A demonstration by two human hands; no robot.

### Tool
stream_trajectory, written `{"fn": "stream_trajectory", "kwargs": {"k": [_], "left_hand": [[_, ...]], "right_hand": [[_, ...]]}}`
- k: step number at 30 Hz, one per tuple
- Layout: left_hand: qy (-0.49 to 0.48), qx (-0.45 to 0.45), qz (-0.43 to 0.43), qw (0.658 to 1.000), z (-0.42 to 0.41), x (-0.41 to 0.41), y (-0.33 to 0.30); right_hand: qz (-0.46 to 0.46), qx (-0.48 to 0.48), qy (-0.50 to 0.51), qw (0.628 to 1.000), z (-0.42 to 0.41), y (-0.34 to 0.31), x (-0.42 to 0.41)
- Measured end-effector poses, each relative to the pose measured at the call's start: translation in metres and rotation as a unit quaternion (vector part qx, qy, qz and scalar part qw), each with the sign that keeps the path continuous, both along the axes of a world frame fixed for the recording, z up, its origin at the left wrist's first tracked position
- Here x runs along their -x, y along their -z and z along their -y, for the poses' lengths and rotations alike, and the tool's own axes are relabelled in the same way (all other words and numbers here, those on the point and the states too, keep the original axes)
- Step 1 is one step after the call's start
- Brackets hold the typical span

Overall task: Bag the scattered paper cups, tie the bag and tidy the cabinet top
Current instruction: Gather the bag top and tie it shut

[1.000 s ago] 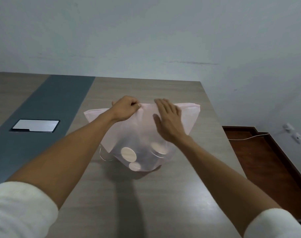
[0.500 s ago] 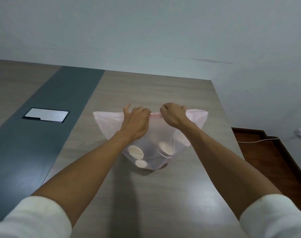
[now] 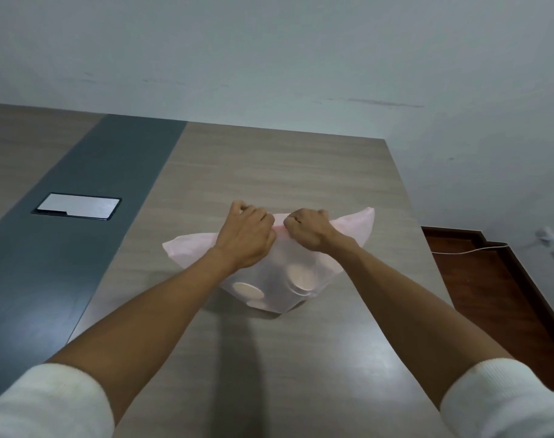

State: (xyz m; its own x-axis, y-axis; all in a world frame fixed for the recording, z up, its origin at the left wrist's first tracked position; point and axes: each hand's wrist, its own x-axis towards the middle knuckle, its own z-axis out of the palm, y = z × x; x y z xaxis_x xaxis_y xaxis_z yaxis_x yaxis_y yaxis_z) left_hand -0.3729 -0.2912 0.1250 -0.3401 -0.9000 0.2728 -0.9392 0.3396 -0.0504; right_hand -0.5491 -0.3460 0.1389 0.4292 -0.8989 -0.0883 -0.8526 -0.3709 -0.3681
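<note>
On cabinet top [image 3: 301, 172]: pink bag [image 3: 354, 224] holds paper cups [image 3: 301, 277]. Your left hand [image 3: 248, 237] and right hand [image 3: 310, 229] clamp its top edge. Right edge close; bare wood beyond.

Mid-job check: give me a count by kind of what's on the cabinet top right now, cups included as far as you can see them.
Translucent pink plastic bag, gripped at its top by both hands: 1
White paper cups visible through the bag: 3 (more may be hidden)
Silver rectangular plate set in the grey strip: 1
Total: 5
</note>
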Motion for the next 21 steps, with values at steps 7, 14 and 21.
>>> {"fn": "stream_trajectory", "kwargs": {"k": [7, 14, 21], "left_hand": [[-0.115, -0.170, -0.156, 0.966, 0.003, 0.002, 0.000], [0.021, 0.046, 0.098, 0.994, -0.021, -0.003, 0.033], [-0.060, -0.134, -0.037, 0.988, -0.015, -0.007, 0.034]], "right_hand": [[-0.068, 0.201, -0.040, 0.976, -0.035, 0.040, 0.007], [0.092, -0.051, 0.085, 0.991, -0.003, 0.036, -0.001], [-0.058, 0.163, -0.112, 0.979, -0.017, 0.040, 0.018]]}}
